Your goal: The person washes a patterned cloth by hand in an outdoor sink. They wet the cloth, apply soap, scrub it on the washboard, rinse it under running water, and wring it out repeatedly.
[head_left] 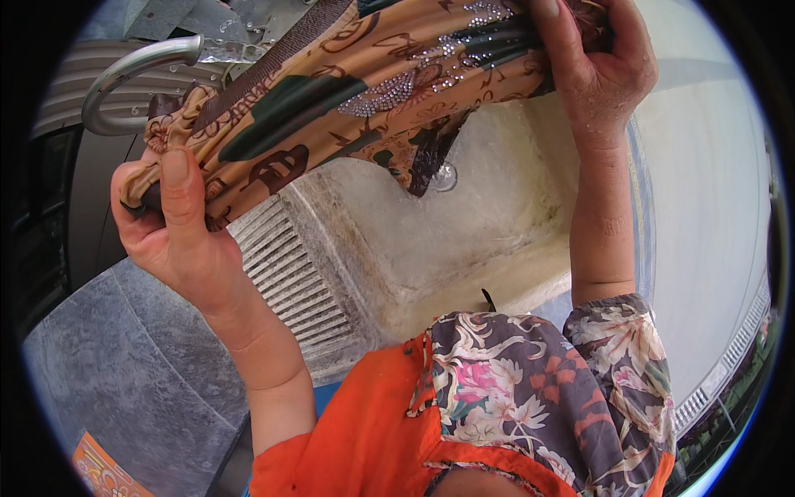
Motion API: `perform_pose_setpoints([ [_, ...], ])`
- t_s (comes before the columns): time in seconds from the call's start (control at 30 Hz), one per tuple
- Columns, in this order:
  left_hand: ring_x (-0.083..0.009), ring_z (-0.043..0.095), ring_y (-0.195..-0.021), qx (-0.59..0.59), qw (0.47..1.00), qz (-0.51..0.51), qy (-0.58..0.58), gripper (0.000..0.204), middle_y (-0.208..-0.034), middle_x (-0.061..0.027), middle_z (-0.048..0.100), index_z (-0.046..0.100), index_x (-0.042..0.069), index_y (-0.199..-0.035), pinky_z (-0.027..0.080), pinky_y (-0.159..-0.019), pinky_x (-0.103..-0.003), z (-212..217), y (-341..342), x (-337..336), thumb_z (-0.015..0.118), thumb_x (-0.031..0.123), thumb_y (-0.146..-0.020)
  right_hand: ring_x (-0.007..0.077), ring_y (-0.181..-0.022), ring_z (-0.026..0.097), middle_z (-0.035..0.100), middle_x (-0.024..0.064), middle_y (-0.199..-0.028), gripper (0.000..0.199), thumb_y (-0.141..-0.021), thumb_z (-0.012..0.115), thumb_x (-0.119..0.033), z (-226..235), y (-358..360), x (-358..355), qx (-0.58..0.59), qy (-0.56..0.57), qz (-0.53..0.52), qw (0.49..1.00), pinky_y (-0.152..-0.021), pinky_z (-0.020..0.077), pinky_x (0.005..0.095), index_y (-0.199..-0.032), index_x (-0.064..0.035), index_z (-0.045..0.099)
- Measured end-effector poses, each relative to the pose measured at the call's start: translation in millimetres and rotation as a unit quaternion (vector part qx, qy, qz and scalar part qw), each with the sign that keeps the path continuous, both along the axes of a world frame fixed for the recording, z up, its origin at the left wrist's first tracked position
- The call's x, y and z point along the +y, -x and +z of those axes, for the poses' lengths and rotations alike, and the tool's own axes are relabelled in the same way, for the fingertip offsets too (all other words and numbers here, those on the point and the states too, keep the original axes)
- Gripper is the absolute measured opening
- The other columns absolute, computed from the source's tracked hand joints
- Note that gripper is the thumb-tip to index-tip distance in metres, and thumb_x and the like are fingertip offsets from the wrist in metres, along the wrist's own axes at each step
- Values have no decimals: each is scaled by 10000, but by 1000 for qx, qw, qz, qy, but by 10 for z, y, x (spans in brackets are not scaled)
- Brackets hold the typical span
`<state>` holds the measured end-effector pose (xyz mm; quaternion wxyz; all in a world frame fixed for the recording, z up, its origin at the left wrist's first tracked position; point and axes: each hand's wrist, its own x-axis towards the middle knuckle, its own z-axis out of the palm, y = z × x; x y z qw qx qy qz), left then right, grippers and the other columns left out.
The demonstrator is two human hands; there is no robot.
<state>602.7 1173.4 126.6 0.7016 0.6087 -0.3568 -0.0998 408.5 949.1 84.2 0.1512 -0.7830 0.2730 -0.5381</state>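
Note:
A tan garment (323, 108) with dark green and brown print and patches of shiny studs is stretched out above the sink. Bunched cloth at its left end is gripped by my left hand (186, 236), thumb on top and fingers curled beneath. My right hand (609, 74) closes round the gathered far right end. One dark, wet-looking corner hangs down into the basin near the drain (445, 176). Whether the piece is a shirt or something else, I cannot tell.
The stone sink (489, 240) has a ribbed washboard (290, 282) along its left side. A curved metal faucet (137, 70) stands at the upper left, with water running from it. Grey slab (141, 348) lies lower left; pale floor (704, 166) spreads at right.

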Motion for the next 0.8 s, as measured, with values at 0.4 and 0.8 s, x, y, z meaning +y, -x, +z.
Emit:
perform_pose_setpoints([
  [0.4, -387, 431, -1319, -221, 723, -334, -564, 585, -1407, -229, 443, 592, 87, -1316, 406, -1056, -457, -1806, 678, 797, 753, 380, -836, 389, -1208, 530, 483, 214, -1372, 650, -839, 742, -302, -2135, 1074, 457, 449, -345, 36, 824, -993, 473, 434, -1398, -113, 468],
  [0.8, -300, 528, -1244, 786, 563, -222, -125, 725, -1407, -120, 509, 412, 92, -1452, 481, -996, -463, -2530, 767, 1, 401, 632, -968, 308, -714, 649, 577, 109, -761, 258, -794, 717, -250, -1421, -222, 2167, 261, -332, 394, 816, -603, 517, 427, -806, -48, 557],
])
